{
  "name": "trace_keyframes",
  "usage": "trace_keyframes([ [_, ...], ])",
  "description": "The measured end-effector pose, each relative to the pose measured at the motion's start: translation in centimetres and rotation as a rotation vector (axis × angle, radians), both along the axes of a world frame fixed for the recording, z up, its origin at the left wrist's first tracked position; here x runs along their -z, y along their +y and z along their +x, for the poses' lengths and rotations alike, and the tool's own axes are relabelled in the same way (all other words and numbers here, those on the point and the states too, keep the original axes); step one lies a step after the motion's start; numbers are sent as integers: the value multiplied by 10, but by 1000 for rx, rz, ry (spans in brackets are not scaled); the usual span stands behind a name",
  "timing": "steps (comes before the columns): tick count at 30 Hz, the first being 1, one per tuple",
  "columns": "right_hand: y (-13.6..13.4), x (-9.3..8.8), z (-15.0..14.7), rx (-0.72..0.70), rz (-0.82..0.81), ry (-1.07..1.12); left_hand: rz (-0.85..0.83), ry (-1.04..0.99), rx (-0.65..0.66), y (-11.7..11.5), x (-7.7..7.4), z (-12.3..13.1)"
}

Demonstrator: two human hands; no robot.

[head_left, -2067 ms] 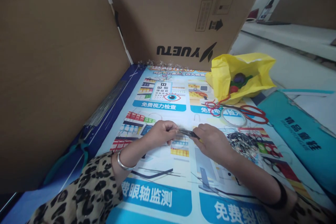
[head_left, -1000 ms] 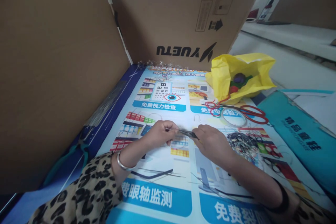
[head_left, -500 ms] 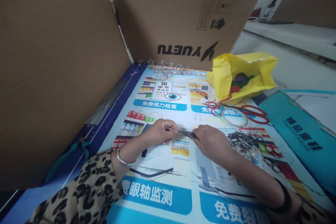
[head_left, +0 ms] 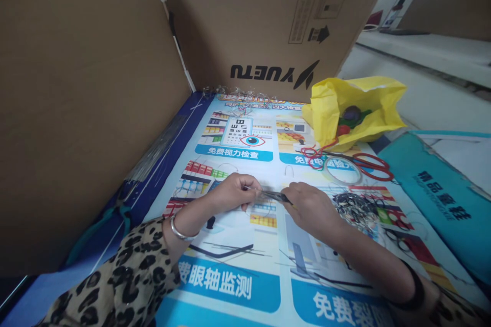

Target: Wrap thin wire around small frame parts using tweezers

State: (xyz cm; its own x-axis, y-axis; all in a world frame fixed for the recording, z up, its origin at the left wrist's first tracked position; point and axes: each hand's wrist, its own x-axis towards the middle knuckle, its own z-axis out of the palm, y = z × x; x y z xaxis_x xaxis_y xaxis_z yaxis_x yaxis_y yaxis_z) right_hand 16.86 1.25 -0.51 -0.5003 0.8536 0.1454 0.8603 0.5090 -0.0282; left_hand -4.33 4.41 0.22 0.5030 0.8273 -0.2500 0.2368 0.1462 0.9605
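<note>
The left hand and the right hand meet over the middle of the table. The table is covered by a bright printed poster with blue word strips. Both hands hold one thin dark metal tool between them.

The tool is long and skinny. Its long line runs from side to side, from one hand to the other. It lies almost flat, and its right end sits a little lower and nearer the person. Its thin end points at the left hand. The right hand's fingers are curled shut around the other end, so that end is hidden. The left hand's fingers are pinched tight at the thin end. Something tiny and shiny may be there, but it is too small to tell. The tool sits low over the poster, and I cannot tell if it touches it.

A heap of small dark metal bits lies just beside the right hand, toward the right edge. Farther back lie a clear plastic ring and some red loops. A crumpled yellow plastic bag sits near the far right corner. A bunch of thin silver wires lies along the left edge. Tall brown cardboard walls stand at the left and far edges.
</note>
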Motion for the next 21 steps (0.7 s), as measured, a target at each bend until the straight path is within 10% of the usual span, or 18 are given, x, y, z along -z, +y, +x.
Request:
trace_keyframes([
  [21,-7,4,-8,133,156,-78,198,75,-234,-13,11,17],
])
